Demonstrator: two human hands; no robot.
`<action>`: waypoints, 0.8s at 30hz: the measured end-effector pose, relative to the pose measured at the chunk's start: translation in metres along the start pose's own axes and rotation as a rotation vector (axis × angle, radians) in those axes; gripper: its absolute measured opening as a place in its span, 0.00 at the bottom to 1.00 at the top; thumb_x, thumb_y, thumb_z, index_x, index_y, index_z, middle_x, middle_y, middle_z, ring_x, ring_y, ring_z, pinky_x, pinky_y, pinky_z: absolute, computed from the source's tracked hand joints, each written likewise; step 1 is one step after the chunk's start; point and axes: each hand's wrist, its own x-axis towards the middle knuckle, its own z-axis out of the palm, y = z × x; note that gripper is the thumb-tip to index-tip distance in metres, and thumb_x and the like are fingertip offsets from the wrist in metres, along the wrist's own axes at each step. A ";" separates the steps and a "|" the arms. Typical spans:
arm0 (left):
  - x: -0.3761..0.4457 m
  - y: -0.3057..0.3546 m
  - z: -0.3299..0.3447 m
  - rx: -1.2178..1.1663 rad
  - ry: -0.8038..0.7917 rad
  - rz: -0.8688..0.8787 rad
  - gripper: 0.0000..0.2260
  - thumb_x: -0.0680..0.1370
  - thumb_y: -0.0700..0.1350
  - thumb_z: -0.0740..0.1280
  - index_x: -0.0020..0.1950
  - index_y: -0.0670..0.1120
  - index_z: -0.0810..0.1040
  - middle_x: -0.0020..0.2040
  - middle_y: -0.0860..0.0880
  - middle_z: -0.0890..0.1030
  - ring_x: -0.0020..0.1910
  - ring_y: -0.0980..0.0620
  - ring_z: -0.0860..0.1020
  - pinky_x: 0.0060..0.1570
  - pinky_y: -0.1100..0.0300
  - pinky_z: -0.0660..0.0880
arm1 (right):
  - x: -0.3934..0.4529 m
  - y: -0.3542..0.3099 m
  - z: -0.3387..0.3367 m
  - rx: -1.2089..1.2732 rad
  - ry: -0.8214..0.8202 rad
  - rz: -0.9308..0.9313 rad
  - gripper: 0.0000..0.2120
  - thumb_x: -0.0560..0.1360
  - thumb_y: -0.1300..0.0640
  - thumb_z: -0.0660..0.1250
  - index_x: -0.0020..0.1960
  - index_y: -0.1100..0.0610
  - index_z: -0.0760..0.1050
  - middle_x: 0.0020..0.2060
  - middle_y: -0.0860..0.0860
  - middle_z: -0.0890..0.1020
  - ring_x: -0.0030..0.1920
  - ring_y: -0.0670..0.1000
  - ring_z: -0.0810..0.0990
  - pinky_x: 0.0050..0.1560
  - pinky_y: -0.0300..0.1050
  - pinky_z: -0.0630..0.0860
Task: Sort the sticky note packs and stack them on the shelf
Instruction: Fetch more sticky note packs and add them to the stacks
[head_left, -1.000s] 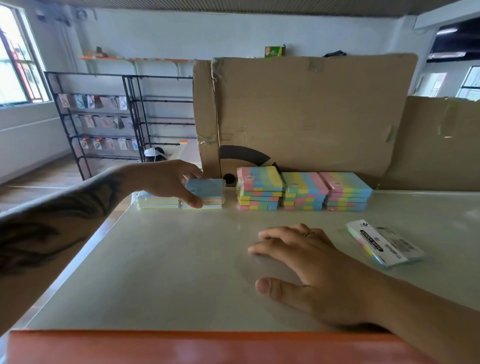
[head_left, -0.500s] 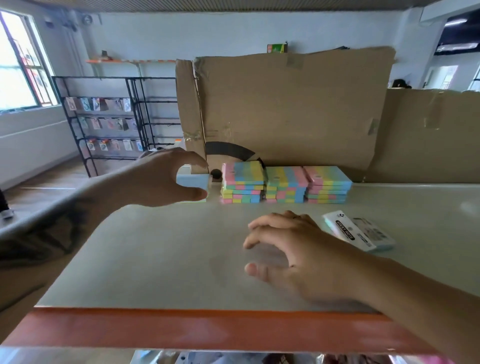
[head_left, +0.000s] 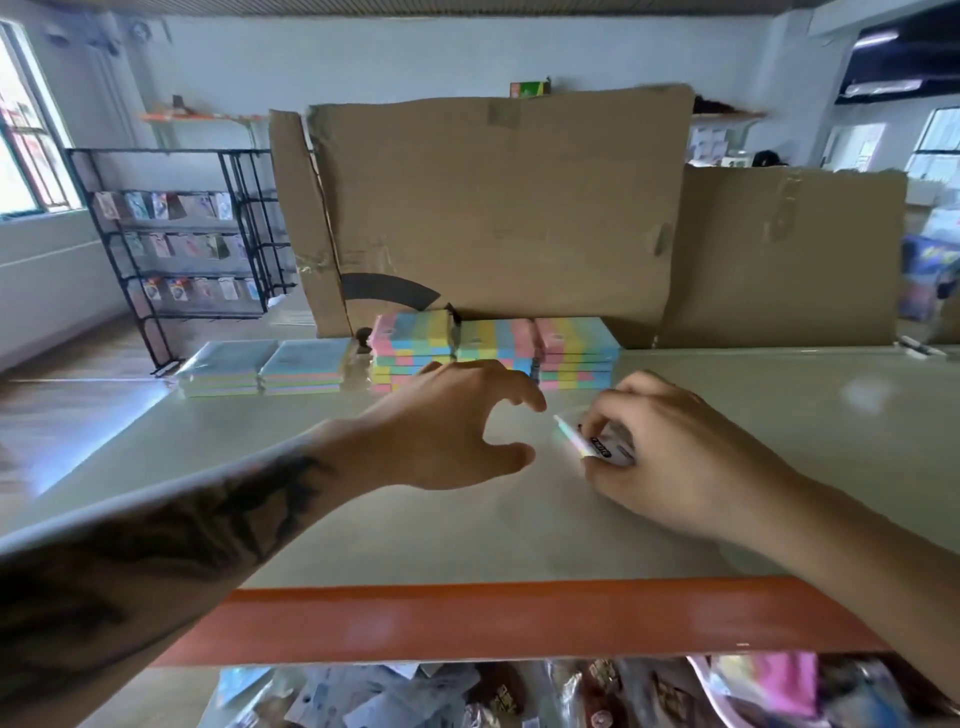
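The thin, clear-wrapped pack of pastel sticky strips with a black-and-white label (head_left: 597, 444) sits tilted on edge on the pale grey shelf board (head_left: 363, 519), only its rainbow edge and a bit of label peeking out from under the right hand (head_left: 675, 457). That hand is curled over it, fingertips and thumb pinching the pack against the board. Just to its left, the left hand (head_left: 452, 431) hovers spread wide, thumb and fingers apart in a loose C, holding nothing, its opening turned toward the pack and close to it without touching.

Beyond the left hand's fingers, three stacks of striped sticky note packs in pink, yellow, green and blue (head_left: 493, 348) stand side by side, touching one another, pressed up to the big brown cardboard sheet (head_left: 493, 208) at the back; the fingers cover part of the stacks' front. Further left of that hand, two low stacks of pale blue-topped pastel note pads (head_left: 265, 366) lie next to each other near the shelf's far left corner. A second cardboard panel (head_left: 779, 260) rises behind the right hand's side. Nearer than both wrists runs the shelf's orange front edge (head_left: 493, 618), with bagged goods, blurred, on the level below (head_left: 519, 696). Way off left, a black wire display rack (head_left: 176, 234) with hanging cards.
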 end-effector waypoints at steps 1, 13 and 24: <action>0.001 0.001 0.005 -0.040 0.017 0.007 0.22 0.76 0.60 0.71 0.69 0.63 0.73 0.66 0.61 0.76 0.65 0.58 0.73 0.66 0.55 0.71 | 0.000 0.001 0.000 0.056 0.011 -0.016 0.12 0.69 0.40 0.69 0.49 0.43 0.75 0.49 0.42 0.72 0.49 0.46 0.75 0.49 0.50 0.77; 0.001 -0.001 0.017 -0.502 0.172 0.107 0.04 0.76 0.47 0.76 0.49 0.50 0.83 0.45 0.57 0.83 0.47 0.60 0.81 0.54 0.61 0.77 | 0.007 0.004 -0.013 0.998 -0.006 0.014 0.17 0.63 0.47 0.74 0.41 0.59 0.77 0.33 0.49 0.74 0.38 0.51 0.70 0.39 0.48 0.68; 0.002 -0.002 0.009 -0.998 0.090 -0.194 0.11 0.73 0.54 0.73 0.32 0.53 0.81 0.34 0.54 0.76 0.37 0.55 0.72 0.47 0.52 0.69 | 0.012 0.010 0.000 -0.101 0.344 -0.460 0.36 0.68 0.31 0.70 0.71 0.47 0.72 0.69 0.47 0.73 0.68 0.53 0.74 0.66 0.56 0.74</action>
